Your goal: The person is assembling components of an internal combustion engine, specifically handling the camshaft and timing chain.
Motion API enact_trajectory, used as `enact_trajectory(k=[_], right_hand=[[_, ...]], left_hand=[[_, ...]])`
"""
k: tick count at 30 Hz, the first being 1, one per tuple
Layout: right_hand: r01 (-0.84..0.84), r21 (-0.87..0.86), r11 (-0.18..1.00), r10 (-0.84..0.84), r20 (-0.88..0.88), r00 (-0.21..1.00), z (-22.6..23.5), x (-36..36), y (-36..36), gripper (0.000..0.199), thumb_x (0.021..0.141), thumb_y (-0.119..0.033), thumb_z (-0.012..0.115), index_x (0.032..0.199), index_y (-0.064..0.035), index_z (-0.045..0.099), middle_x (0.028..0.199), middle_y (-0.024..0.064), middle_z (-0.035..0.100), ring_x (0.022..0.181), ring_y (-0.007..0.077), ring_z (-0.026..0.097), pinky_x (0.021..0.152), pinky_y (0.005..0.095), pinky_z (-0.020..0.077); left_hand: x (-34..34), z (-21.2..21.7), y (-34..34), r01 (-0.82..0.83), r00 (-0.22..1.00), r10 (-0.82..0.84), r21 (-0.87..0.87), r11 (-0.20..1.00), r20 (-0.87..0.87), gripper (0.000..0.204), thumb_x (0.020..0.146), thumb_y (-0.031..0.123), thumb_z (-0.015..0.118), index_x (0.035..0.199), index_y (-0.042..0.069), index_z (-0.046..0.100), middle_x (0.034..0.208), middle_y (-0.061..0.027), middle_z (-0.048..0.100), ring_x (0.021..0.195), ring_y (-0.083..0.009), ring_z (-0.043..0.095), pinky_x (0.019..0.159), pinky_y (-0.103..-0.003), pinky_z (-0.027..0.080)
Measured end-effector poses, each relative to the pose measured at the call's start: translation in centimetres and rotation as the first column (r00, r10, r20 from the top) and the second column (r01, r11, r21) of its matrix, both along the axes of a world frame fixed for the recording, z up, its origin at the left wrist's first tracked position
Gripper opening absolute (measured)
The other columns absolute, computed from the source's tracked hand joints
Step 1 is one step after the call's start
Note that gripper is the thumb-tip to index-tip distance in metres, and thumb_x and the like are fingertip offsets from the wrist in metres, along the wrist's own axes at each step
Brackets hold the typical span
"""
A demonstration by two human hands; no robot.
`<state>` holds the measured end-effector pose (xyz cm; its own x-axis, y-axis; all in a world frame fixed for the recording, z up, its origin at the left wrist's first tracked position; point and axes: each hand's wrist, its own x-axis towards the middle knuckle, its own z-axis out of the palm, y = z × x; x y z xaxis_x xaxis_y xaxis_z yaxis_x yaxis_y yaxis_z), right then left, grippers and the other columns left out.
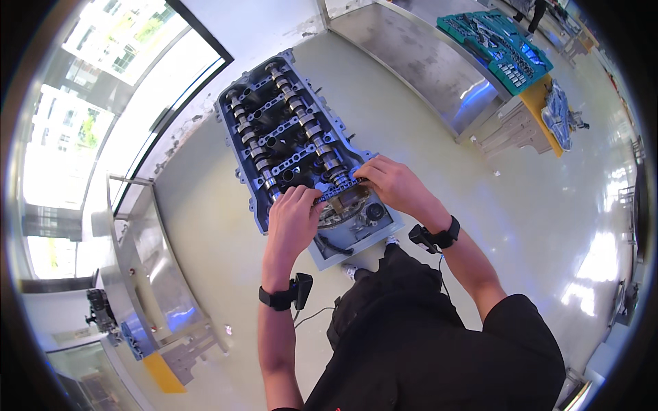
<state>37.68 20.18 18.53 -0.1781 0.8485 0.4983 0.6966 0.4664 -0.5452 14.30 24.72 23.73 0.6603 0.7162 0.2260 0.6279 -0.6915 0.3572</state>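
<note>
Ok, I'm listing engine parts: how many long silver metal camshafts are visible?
2: the left silver camshaft and the right silver camshaft, running lengthwise in the grey metal engine assembly.

On my screen, the left hand (295,214) hides its own fingertips and part of the engine's (291,130) near edge. The right hand (396,183) covers one end of the chain (339,190), so I can't see how tight it holds. Over on the steel table (439,65), the small tools in the green case (495,49) are too tiny to name, and the blue bundle (558,115) by the yellow edge is too blurry.
</note>
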Motion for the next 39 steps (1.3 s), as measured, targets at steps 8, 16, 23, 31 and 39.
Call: enact_trajectory(k=[8, 16, 23, 31, 39], right_hand=[[0.034, -0.007, 0.999, -0.034, -0.094, 0.995, -1.2, 0.1, -0.4, 0.026, 0.076, 0.004, 0.066, 0.1, -0.0053, 0.066, 0.095, 0.008, 0.067, 0.088, 0.0266, 0.064, 0.073, 0.035, 0.0536], [0.193, -0.123, 0.973, -0.226, -0.363, 0.904, -3.3, 2.3, -3.5, 0.029, 0.081, 0.007, 0.059, 0.106, -0.0058, 0.066, 0.102, 0.0082, 0.066, 0.09, 0.0257, 0.066, 0.072, 0.0333, 0.0542], [0.031, -0.364, 0.931, -0.23, -0.519, 0.823, -9.5, 0.6, -3.2, 0.025, 0.084, 0.0, 0.062, 0.109, -0.004, 0.065, 0.104, 0.0115, 0.065, 0.091, 0.028, 0.065, 0.075, 0.0347, 0.0534], [0.053, -0.308, 0.95, -0.249, -0.644, 0.724, -12.0, -2.0, -2.1, 0.018, 0.085, -0.009, 0.066, 0.102, -0.0054, 0.06, 0.092, 0.0114, 0.061, 0.087, 0.0313, 0.062, 0.074, 0.0393, 0.0515], [0.146, -0.349, 0.926, -0.373, -0.783, 0.497, -12.6, -2.6, -2.1, 0.02, 0.083, -0.005, 0.067, 0.102, -0.0045, 0.06, 0.091, 0.012, 0.061, 0.084, 0.0319, 0.063, 0.07, 0.0382, 0.0509]], left_hand=[[1.1, -1.5, 0.0, -0.029, 0.994, 0.04, -0.109, 0.994, 0.102, 0.017, 0.08, 0.014, 0.07, 0.094, 0.004, 0.066, 0.083, -0.007, 0.06, 0.078, -0.0272, 0.058, 0.069, -0.038, 0.047], [2.7, -1.8, -0.3, -0.081, 0.986, 0.095, -0.098, 0.992, 0.141, 0.016, 0.077, 0.01, 0.073, 0.09, 0.004, 0.067, 0.085, -0.0074, 0.063, 0.078, -0.0272, 0.061, 0.068, -0.036, 0.049], [3.8, -1.5, -0.7, -0.149, 0.981, 0.165, -0.145, 0.978, 0.105, 0.017, 0.073, 0.002, 0.074, 0.088, 0.001, 0.067, 0.083, -0.0099, 0.062, 0.076, -0.0274, 0.061, 0.067, -0.034, 0.048], [4.2, -0.9, -0.9, -0.254, 0.96, 0.279, -0.328, 0.91, 0.031, 0.02, 0.075, 0.0, 0.074, 0.094, -0.001, 0.068, 0.086, -0.0099, 0.063, 0.075, -0.0209, 0.059, 0.066, -0.031, 0.047], [4.8, -1.9, -1.5, -0.235, 0.966, 0.253, -0.242, 0.941, 0.047, 0.02, 0.078, 0.004, 0.074, 0.097, 0.0, 0.068, 0.091, -0.0097, 0.063, 0.081, -0.0185, 0.059, 0.07, -0.028, 0.047]])
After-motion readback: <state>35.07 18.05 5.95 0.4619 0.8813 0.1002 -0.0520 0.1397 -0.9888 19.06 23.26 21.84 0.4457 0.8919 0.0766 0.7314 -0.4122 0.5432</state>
